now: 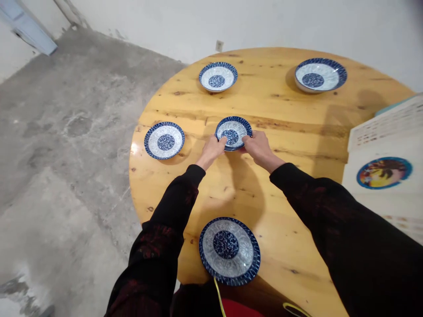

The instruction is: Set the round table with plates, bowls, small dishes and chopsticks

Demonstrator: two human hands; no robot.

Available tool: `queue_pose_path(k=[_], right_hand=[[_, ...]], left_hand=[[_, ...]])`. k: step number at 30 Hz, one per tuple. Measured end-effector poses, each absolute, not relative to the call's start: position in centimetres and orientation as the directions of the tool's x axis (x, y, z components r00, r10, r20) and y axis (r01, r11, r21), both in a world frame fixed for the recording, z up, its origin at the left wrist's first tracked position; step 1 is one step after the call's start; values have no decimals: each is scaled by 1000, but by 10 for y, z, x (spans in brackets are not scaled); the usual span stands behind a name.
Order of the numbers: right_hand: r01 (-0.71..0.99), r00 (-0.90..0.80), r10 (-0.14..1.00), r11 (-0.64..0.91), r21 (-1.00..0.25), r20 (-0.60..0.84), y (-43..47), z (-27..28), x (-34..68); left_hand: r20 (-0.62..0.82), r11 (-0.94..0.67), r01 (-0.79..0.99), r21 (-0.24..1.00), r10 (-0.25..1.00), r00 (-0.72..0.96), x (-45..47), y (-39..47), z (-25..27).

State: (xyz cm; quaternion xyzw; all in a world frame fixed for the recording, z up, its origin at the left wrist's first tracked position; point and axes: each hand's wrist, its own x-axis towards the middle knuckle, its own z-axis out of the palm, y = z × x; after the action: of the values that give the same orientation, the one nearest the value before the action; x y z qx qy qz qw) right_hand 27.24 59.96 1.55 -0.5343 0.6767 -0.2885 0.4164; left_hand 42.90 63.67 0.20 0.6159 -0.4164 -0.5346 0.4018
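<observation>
A small stack of blue-and-white plates (pixel 234 127) is gripped at its near rim by both hands, above the middle of the wooden table. My left hand (pixel 212 149) pinches the left edge, thumb on top. On the opposite side my right hand (pixel 259 147) closes round the rim the same way, its fingers hidden underneath. Left of the stack lies a patterned plate (pixel 165 141). Beyond it sits a shallow bowl (pixel 218 77), with a deeper bowl (pixel 320 75) at the far right. Close to me, a larger plate (pixel 229 251) rests by the table's near edge.
The round wooden table (pixel 291 185) stands near a white wall (pixel 280 22). A white printed box (pixel 386 145) occupies its right side. Grey concrete floor (pixel 66 154) spreads to the left. A yellow cord (pixel 219 297) hangs below the near edge.
</observation>
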Motion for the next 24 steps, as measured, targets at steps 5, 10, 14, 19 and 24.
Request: queue_pose_path(k=[5,10,14,19,24], right_hand=[[-475,-75,-954,291,-831,-291,627,46,265],[-351,-4,-983,171,-920,-181,710,79,218],[-328,-71,-981,193,-925,-180,815,89,165],[-146,-434,-844,411,-900,-315,973,74,129],[146,-549,-712,435,-888,-439,1098,51,147]], left_hand=[[-383,-396,-108,912,-915,126,452,666,22],[-267,-310,-132,942,-925,271,503,755,41],[-211,-342,-190,920,-843,496,550,854,47],[-247,-448,-161,879,-718,650,584,953,44],[-251,-432,-219,875,-790,559,572,1011,58]])
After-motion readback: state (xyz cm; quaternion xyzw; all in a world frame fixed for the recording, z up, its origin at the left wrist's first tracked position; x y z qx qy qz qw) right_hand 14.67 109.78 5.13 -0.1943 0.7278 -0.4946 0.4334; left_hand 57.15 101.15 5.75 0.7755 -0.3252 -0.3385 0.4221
